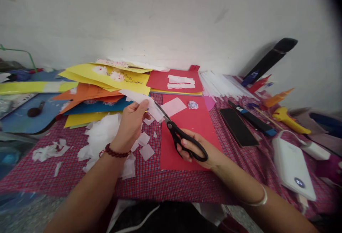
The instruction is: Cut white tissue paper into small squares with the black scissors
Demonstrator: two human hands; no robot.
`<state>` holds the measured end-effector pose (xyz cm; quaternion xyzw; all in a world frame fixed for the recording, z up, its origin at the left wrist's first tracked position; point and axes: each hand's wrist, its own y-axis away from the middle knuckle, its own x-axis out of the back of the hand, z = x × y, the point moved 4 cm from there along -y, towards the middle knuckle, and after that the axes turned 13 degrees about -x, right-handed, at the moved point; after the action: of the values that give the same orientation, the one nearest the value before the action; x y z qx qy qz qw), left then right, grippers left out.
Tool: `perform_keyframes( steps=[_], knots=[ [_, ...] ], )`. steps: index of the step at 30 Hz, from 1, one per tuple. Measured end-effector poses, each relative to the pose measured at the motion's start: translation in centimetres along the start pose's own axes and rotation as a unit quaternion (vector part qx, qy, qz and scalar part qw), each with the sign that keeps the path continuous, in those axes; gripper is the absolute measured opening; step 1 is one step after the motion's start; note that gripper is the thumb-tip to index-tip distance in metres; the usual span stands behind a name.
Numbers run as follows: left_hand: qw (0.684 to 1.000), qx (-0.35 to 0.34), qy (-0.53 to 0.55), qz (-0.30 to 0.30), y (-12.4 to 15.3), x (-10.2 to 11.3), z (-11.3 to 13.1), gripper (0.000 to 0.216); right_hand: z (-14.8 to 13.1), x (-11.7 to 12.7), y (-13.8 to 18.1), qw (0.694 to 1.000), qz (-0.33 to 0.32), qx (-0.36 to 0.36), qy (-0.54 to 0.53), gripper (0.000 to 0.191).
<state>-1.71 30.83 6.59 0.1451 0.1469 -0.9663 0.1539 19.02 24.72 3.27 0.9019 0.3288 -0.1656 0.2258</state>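
My left hand (133, 119) pinches a strip of white tissue paper (155, 111) between thumb and fingers. Black-handled scissors (175, 129) are in my right hand (199, 145), its fingers through the handle loops. Their blades point up and left and meet the right part of the strip. Beneath the scissors lies a red sheet (189, 161), bearing another white paper piece (175, 107) and a small white-and-purple paper flower (192, 105). Several cut tissue squares (146, 152) lie below my left hand, beside a crumpled heap of white tissue (100, 138).
Yellow sheets with blossom pictures (85, 74), orange paper (88, 96) and blue paper (80, 108) are stacked at back left. On the right lie a phone (238, 127), a utility knife (252, 119), a white power bank (294, 169) and a yellow glue gun (290, 120). A wall (171, 19) stands behind.
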Motion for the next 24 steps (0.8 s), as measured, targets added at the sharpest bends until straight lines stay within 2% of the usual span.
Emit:
perform_keyframes(
  steps=[2,8,18,24],
  knots=[
    [1.000,0.007,0.008,-0.008,-0.1,0.0,0.0,0.030,0.0,0.0,0.0,1.000,-0.006,-0.007,-0.001,0.037],
    [0.997,0.047,0.064,-0.006,-0.2,-0.1,0.4,0.027,0.7,0.4,0.0,0.997,-0.053,-0.007,-0.051,0.057],
    [0.983,0.134,0.095,-0.086,0.7,-1.1,-0.2,0.030,1.1,0.7,-0.1,0.992,-0.080,-0.010,-0.092,0.048],
    [0.969,0.191,0.108,-0.113,1.1,-1.2,-1.1,0.031,1.1,0.6,-0.2,0.988,-0.071,-0.045,-0.132,0.054]
  ],
)
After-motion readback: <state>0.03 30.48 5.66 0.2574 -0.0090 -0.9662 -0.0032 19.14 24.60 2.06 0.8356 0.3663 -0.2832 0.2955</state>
